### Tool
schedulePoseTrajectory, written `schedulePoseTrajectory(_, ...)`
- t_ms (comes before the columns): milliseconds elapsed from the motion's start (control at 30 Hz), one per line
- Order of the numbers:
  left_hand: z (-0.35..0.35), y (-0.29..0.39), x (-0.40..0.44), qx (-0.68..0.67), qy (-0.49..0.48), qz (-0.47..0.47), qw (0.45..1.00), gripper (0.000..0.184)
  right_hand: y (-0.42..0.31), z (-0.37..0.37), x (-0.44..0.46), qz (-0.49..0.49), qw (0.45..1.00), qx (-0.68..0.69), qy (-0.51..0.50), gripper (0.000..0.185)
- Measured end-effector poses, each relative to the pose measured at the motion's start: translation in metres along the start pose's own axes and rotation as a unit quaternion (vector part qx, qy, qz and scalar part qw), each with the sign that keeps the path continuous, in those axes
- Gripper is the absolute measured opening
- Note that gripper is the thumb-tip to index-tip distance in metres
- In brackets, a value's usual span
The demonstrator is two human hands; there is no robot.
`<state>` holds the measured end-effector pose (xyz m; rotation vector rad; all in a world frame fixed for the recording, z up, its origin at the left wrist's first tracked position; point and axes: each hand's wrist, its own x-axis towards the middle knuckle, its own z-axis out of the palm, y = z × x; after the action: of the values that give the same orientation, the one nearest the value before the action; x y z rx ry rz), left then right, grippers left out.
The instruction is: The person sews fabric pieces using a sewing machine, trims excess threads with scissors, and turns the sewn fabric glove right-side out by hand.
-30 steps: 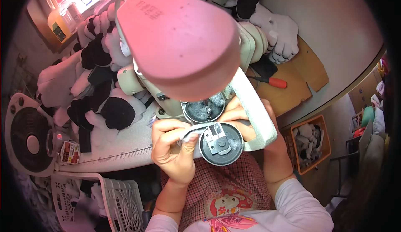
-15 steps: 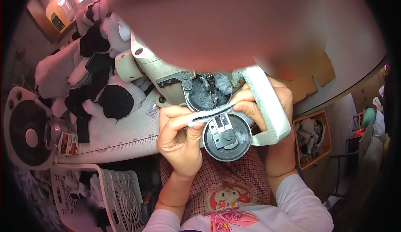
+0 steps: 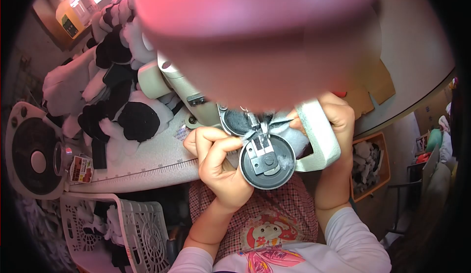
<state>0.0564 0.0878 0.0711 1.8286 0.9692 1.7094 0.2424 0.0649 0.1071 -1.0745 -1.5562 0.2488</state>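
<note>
My left hand [image 3: 221, 162] is closed at the left of the sewing machine's two round discs, its fingertips pinching the edge of a fuzzy grey-and-black fabric piece [image 3: 280, 124]. The fabric lies between the upper disc [image 3: 235, 122] and the toothed lower disc [image 3: 282, 167], beside the needle parts. On the other side, my right hand [image 3: 336, 116] reaches behind the machine's pale frame [image 3: 321, 138], its fingertips at the fabric's right end. The frame hides part of that hand. A blurred pink lamp-like cover [image 3: 255, 13] blocks the view above.
Black and white plush pieces [image 3: 140, 121] are heaped at the left. A round black speaker-like unit [image 3: 37, 150] stands at far left, above a white basket [image 3: 142, 233]. An orange crate [image 3: 385, 162] with scraps sits at right, below cardboard [image 3: 380, 86].
The fabric, stretched across between both hands before, now sits under the needle parts, which have come down. My left hand has shifted right, my right hand up and right. The pink cover's view has changed.
</note>
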Motion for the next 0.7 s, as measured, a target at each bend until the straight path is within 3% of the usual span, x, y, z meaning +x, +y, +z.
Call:
schedulePoseTrajectory(467,0.000,-0.003,0.003,-0.055,-0.035,-0.024,0.998,0.022,-0.003,-0.007,-0.003,-0.003,1.000,-0.016,0.002,0.020)
schedulePoseTrajectory(667,-0.002,-0.004,0.004,-0.009,-0.025,-0.001,1.000,0.021,-0.010,-0.008,-0.017,0.020,0.997,-0.067,-0.023,0.020)
schedulePoseTrajectory(700,-0.005,-0.002,0.005,-0.009,-0.026,0.000,1.000,0.021,-0.014,-0.005,-0.024,0.068,0.997,-0.040,-0.025,0.024)
